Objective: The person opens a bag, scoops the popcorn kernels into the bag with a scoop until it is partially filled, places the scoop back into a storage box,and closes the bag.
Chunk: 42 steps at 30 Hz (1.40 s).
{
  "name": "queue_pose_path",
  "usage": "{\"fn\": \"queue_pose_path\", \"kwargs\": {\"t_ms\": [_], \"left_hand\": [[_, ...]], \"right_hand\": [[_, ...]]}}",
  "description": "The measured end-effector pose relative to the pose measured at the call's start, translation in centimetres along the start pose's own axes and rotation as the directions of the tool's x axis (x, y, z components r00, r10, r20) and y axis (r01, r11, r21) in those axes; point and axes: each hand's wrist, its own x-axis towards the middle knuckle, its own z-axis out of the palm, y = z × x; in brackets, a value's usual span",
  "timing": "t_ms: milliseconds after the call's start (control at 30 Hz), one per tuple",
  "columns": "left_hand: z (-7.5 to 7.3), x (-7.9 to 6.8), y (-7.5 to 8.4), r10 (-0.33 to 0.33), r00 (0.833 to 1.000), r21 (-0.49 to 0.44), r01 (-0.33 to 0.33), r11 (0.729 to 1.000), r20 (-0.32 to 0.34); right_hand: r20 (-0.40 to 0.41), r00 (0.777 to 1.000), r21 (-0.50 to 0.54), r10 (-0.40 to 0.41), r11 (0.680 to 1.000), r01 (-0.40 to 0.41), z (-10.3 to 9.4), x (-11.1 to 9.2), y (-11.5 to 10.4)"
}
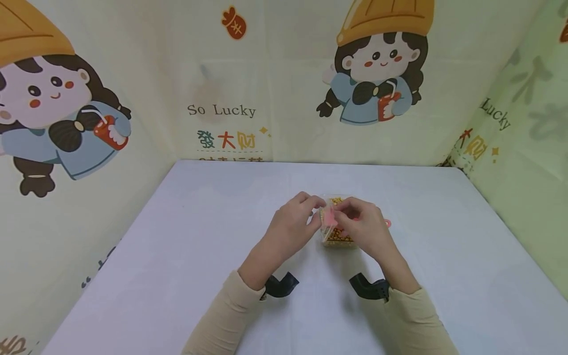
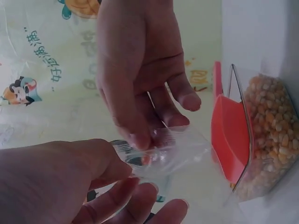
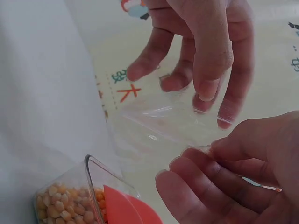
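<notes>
A clear thin plastic bag point(image 2: 180, 151) is stretched between the two hands, above and beside a clear box. My left hand point(image 1: 290, 222) pinches one edge of the bag between thumb and fingers. From the other side my right hand point(image 1: 366, 224) pinches it too, its remaining fingers loosely bent in the right wrist view. The clear box point(image 1: 341, 244) holds yellow corn kernels point(image 2: 271, 116). A pinkish-red scoop point(image 2: 230, 140) rests in the box on the kernels, and its handle end point(image 1: 388, 223) sticks out past my right hand. Nothing shows inside the bag.
The box stands on a white table point(image 1: 199, 236) with straight edges. Cloth printed with cartoon figures and lettering point(image 1: 222, 110) hangs behind and along both sides. A dark strap piece point(image 1: 281, 285) juts from each wrist.
</notes>
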Motion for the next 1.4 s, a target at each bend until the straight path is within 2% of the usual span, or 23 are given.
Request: {"fn": "queue_pose_path", "kwargs": {"t_ms": [100,300,533,633,767,900,1200,1400], "left_hand": [[0.5,0.1,0.2,0.018,1.0,0.0,-0.018,1.0,-0.014],[0.9,0.4,0.1,-0.058,0.998,0.014,0.058,0.998,-0.008],[0.2,0.2,-0.6,-0.073,0.996,0.041,0.075,0.996,-0.045],[-0.3,0.1,-0.8,-0.042,0.998,0.031,0.044,0.999,-0.055],[-0.7,0.1,-0.8,0.062,0.998,-0.046,-0.063,0.997,-0.021],[-0.4,0.2,-0.8,0.159,0.987,-0.11,-0.155,0.982,0.027],[1.6,0.8,-1.1,0.231,0.971,0.017,-0.233,0.972,0.052],[1.7,0.9,-1.2,0.238,0.971,0.042,-0.239,0.97,0.031]], "right_hand": [[-0.006,0.999,-0.001,-0.035,0.999,0.035,0.1,0.0,0.1],[0.003,0.998,0.047,-0.063,0.997,0.063,0.1,0.0,-0.3],[-0.029,0.999,0.023,-0.028,0.999,0.029,-0.6,-0.1,-0.1],[-0.058,0.998,0.004,-0.036,0.999,0.036,-0.8,-0.1,0.0],[-0.069,0.997,0.024,-0.047,0.999,0.049,-1.0,0.0,0.1],[-0.048,0.999,0.054,-0.016,0.998,0.019,-1.0,-0.1,0.2],[0.003,1.0,0.085,0.014,0.996,-0.014,-0.8,-0.1,-0.2],[0.014,1.0,0.099,0.017,0.995,-0.018,-1.0,-0.2,-0.4]]}}
